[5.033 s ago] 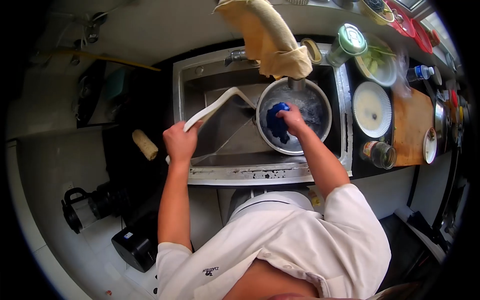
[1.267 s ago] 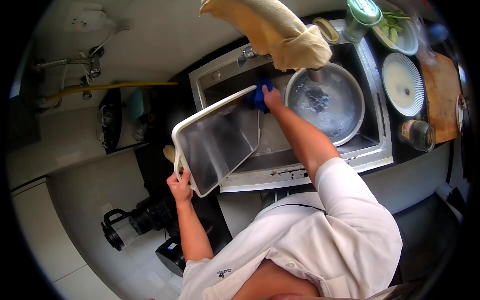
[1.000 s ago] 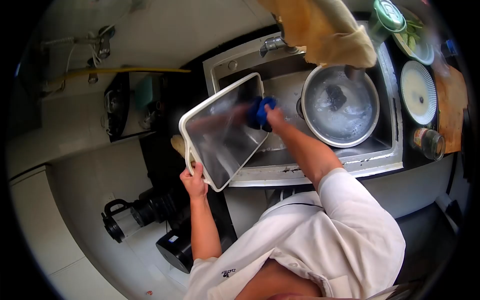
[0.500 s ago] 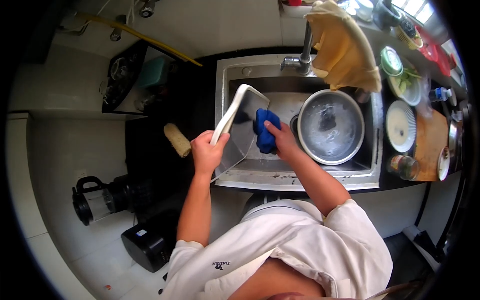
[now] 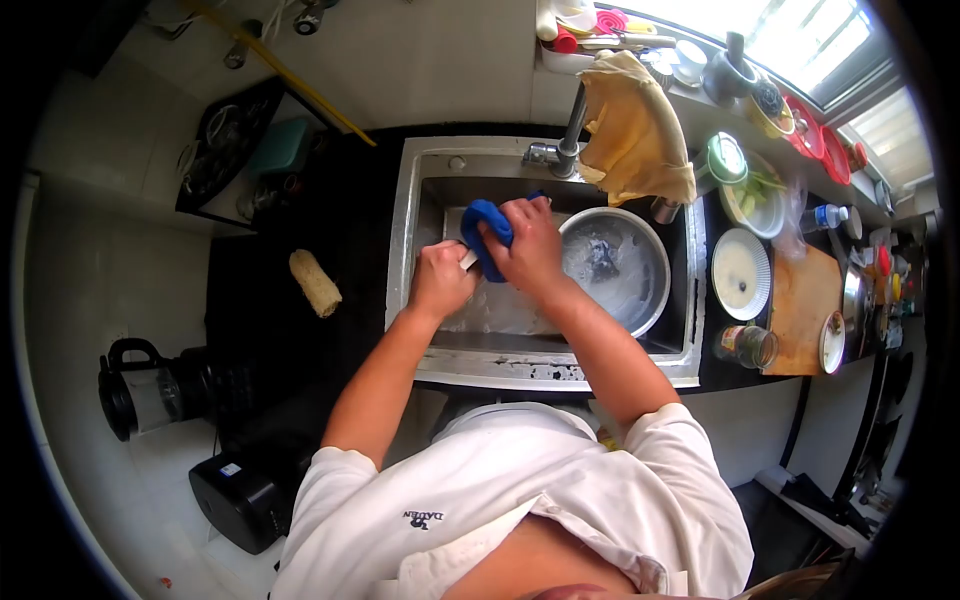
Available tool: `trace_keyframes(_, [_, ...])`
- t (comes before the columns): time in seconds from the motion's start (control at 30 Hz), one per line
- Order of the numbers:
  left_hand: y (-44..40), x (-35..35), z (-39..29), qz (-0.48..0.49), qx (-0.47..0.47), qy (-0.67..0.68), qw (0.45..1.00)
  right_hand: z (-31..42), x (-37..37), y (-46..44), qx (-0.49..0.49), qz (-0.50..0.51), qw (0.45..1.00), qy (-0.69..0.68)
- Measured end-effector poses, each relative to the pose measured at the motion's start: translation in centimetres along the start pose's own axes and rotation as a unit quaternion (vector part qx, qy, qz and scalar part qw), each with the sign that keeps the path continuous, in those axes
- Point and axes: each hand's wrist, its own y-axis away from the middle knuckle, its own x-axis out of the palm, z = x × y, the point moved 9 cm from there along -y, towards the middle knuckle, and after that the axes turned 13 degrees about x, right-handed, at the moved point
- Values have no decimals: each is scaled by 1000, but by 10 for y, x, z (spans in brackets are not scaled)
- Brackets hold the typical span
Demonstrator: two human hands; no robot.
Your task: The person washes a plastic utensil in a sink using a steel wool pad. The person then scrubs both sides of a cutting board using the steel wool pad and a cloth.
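Over the left part of the sink (image 5: 448,355), my left hand (image 5: 443,282) is closed on a white-rimmed clear panel or tray. Only a short piece of its white rim (image 5: 468,260) shows; my hands and the cloth hide the rest. My right hand (image 5: 528,250) grips a blue cloth (image 5: 484,222), bunched and folded over that rim close to my left fingers. Just right of my right hand, a round metal basin (image 5: 640,270) with water in it sits in the sink.
A tan cloth (image 5: 640,135) hangs over the faucet (image 5: 568,150). To the right are a white ribbed bowl (image 5: 741,275), a glass jar (image 5: 748,346) and a wooden cutting board (image 5: 805,310). A loofah (image 5: 315,284) lies on the dark counter at left, with a blender (image 5: 150,390) beyond.
The white-rimmed piece has turned from standing tilted in plain sight to being mostly hidden. My right hand and the blue cloth have come against its rim beside my left hand. The view has shifted.
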Motion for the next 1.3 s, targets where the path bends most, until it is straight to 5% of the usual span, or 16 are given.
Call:
trace_keyframes(0.2, [11, 5, 0, -3, -23, -4, 1000, -42, -18, -26, -34, -65, 993, 96])
trace_keyframes(0.33, [13, 4, -1, 11, -53, 7, 999, -87, -10, -50, 105, 111, 988, -28])
trace_keyframes(0.43, [5, 9, 3, 44, -10, 14, 999, -98, -27, -34, 128, 122, 979, -104])
trace_keyframes(0.53, [-8, 16, -13, 66, 74, -5, 995, -122, -32, -6, 194, 81, 964, -165])
trace_keyframes(0.63, [0, 26, -16, 45, 7, -21, 999, -125, -48, 8, 225, 42, 952, -201])
trace_keyframes(0.8, [-46, -14, -83, -1, 88, -49, 995, -104, -97, 6, 220, -25, 917, -332])
trace_keyframes(0.9, [-76, -29, -105, 14, 167, -103, 980, -111, -106, -1, 216, -8, 896, -388])
trace_keyframes(1.13, [-101, -45, -102, 21, 178, -74, 981, -92, -119, 33, 183, -3, 899, -398])
trace_keyframes(1.3, [-118, -38, -87, 95, 222, -14, 970, -97, -96, 62, 251, 19, 831, -496])
